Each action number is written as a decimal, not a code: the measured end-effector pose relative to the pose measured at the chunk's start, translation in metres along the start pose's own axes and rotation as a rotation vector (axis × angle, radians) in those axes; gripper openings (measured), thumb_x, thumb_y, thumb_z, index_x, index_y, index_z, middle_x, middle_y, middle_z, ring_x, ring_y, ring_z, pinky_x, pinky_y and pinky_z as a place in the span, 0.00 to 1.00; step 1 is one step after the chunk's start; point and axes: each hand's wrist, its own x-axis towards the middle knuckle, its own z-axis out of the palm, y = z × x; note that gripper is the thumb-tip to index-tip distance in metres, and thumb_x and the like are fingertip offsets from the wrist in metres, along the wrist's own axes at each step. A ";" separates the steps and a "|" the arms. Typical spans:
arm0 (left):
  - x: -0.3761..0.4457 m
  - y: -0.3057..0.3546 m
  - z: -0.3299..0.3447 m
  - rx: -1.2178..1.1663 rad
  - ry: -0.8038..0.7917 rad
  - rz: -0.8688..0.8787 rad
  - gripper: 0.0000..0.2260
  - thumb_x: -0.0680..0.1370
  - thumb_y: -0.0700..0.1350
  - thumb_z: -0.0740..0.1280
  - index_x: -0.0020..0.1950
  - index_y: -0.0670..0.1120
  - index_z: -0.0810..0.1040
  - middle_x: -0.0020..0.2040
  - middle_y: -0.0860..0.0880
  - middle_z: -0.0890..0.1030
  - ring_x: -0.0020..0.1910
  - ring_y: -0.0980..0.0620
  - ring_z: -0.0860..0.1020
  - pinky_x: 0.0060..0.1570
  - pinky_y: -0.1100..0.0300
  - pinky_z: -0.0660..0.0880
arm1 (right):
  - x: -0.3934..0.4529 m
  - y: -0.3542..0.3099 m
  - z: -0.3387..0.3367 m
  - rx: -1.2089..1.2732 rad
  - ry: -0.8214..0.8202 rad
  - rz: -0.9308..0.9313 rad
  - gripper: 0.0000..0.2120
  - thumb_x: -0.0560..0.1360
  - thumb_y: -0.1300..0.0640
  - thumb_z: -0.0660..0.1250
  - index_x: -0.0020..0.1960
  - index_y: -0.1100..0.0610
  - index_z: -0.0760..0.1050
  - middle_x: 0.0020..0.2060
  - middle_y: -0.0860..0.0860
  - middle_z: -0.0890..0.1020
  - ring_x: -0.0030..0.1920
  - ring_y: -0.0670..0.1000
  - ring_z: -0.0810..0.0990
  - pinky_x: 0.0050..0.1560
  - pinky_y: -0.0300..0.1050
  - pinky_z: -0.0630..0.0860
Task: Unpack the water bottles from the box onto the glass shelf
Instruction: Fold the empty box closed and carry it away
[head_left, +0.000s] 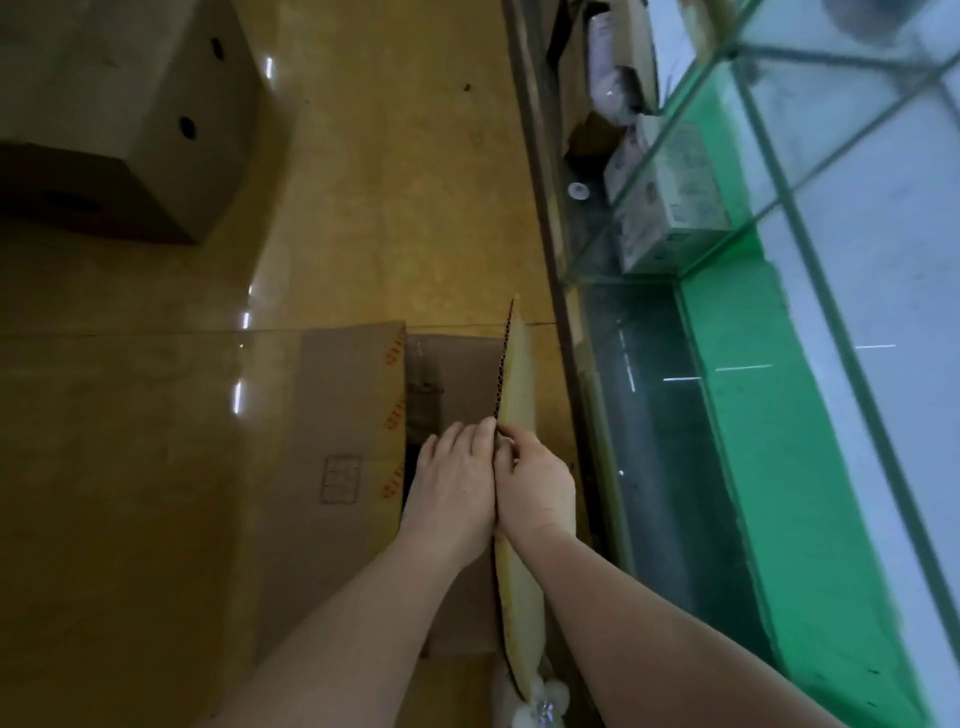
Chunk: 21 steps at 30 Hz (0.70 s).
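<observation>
While the left hand (457, 483) presses the box flap (517, 415), the right hand (537, 480) pinches it.

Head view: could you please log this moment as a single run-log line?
stage: opening box | left hand: on raised flap | right hand: pinching flap edge | box: on floor, bottles unseen | glass shelf: to the right
</observation>
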 end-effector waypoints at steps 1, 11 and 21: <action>-0.001 -0.011 0.001 0.023 -0.009 -0.025 0.30 0.80 0.44 0.60 0.77 0.46 0.49 0.76 0.49 0.57 0.77 0.49 0.51 0.76 0.53 0.48 | 0.002 -0.003 0.011 -0.026 -0.032 -0.023 0.17 0.82 0.54 0.52 0.68 0.49 0.70 0.56 0.51 0.81 0.53 0.50 0.79 0.48 0.39 0.74; -0.007 -0.064 0.031 0.033 -0.005 -0.222 0.29 0.81 0.47 0.59 0.77 0.48 0.47 0.78 0.44 0.46 0.77 0.44 0.46 0.75 0.49 0.48 | 0.017 0.019 0.075 -0.181 -0.172 -0.152 0.20 0.82 0.55 0.53 0.73 0.48 0.64 0.64 0.50 0.74 0.63 0.51 0.73 0.63 0.47 0.73; -0.004 -0.073 0.042 0.047 0.007 -0.328 0.27 0.82 0.48 0.53 0.77 0.46 0.43 0.78 0.44 0.46 0.77 0.44 0.47 0.74 0.47 0.48 | 0.023 0.008 0.088 -0.238 -0.128 -0.074 0.22 0.79 0.50 0.61 0.71 0.52 0.63 0.64 0.52 0.68 0.66 0.52 0.67 0.65 0.48 0.70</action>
